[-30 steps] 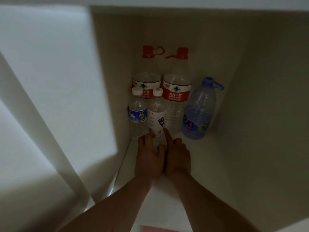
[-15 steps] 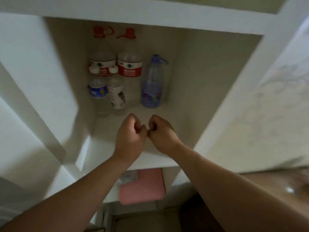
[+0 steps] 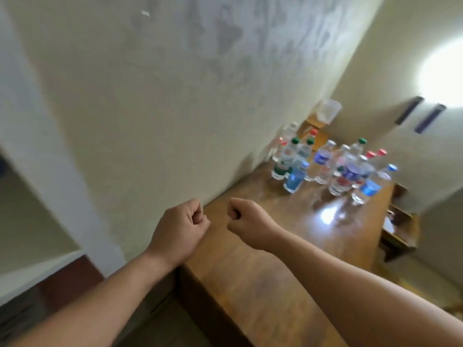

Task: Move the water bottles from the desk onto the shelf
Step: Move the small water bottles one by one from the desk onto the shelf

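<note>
The shelf [image 3: 37, 259] sits left of the bench [image 3: 263, 284]. Over the bench's near end hang the left hand [image 3: 180, 229] and the right hand [image 3: 248, 221], both with fingers curled tight on nothing. The water bottles [image 3: 333, 166] stand upright at the bench's far end, ahead and rightward, nearer the right hand. There are a dozen or so, too blurred to count exactly.

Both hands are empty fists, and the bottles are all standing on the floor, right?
Not the floor. The head view shows the bottles standing on the wooden desk, at its far end. The left hand and right hand are indeed empty fists.
</note>
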The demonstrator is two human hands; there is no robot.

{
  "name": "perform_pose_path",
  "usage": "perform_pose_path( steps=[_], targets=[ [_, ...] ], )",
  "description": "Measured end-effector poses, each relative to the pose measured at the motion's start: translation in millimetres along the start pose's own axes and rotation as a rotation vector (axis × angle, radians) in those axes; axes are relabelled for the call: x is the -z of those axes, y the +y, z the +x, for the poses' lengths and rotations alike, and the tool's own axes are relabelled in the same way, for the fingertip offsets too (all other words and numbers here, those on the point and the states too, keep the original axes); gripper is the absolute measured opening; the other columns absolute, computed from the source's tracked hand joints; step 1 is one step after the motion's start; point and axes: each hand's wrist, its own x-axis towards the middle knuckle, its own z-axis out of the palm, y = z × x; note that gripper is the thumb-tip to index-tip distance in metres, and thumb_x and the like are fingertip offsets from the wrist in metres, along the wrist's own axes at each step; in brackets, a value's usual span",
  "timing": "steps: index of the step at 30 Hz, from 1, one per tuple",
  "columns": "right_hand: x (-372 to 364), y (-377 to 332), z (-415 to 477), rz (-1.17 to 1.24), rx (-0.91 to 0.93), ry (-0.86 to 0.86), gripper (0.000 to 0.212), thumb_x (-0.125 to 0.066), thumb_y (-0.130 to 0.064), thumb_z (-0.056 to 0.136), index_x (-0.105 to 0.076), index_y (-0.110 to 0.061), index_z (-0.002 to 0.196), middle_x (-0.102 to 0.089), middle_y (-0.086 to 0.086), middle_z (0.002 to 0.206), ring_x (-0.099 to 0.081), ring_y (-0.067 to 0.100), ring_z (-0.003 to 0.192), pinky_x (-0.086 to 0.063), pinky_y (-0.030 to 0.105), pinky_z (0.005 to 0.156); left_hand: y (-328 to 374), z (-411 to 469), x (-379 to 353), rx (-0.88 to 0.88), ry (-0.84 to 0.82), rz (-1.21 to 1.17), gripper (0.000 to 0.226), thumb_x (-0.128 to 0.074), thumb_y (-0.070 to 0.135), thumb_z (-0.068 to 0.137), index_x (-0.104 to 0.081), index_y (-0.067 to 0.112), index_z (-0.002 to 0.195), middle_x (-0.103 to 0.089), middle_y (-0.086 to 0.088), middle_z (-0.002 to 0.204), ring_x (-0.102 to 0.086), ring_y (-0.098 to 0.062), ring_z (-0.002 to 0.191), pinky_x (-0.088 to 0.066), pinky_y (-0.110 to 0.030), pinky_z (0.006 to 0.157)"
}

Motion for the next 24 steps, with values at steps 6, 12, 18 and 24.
perform_pose_path(
  steps=[6,12,18,24],
  targets=[
    [78.7,145.1,-9.2,0.011,-0.22,0.07,0.033,-0.061,0.001,0.078,-0.037,-0.02,0.071,-0.042,-0.004,0.069,-0.036,0.015,0.064,-0.038,0.035,0.06,36.1,71.7,-136.0,-0.042,-0.159,0.093,0.042,-0.071,0.017,0.085,-0.035,0.02,0.063,-0.046,0.007,0.054,-0.04,-0.013,0.052,-0.04,-0.039,0.053],
    [164.1,291.8,-4.1,0.06,-0.378,0.157,0.03,-0.063,-0.003,0.079,-0.041,-0.022,0.072,-0.045,-0.009,0.069,-0.04,0.012,0.062,-0.039,0.031,0.06,87.1,135.2,-294.8,-0.047,-0.316,0.16,0.035,-0.071,0.016,0.084,-0.041,0.019,0.066,-0.05,0.003,0.058,-0.047,-0.014,0.057,-0.035,-0.034,0.056],
    [253.6,437.4,27.4,0.144,-0.561,0.397,0.027,-0.076,-0.029,0.09,-0.065,-0.023,0.115,-0.069,-0.006,0.099,-0.068,0.013,0.092,-0.059,0.033,0.083,143.5,216.8,-462.0,-0.17,-0.496,0.145,0.047,-0.073,0.03,0.093,-0.056,0.028,0.137,-0.068,0.007,0.124,-0.067,-0.013,0.111,-0.055,-0.034,0.098],
    [339.1,540.2,67.8,0.14,-0.714,0.734,0.086,-0.087,-0.051,0.075,-0.051,-0.012,0.142,-0.062,0.011,0.135,-0.06,0.031,0.126,-0.051,0.05,0.107,190.6,274.2,-581.4,-0.171,-0.544,0.138,0.065,-0.068,0.017,0.092,-0.048,0.018,0.154,-0.062,-0.005,0.148,-0.059,-0.021,0.137,-0.045,-0.031,0.113]
  ],
)
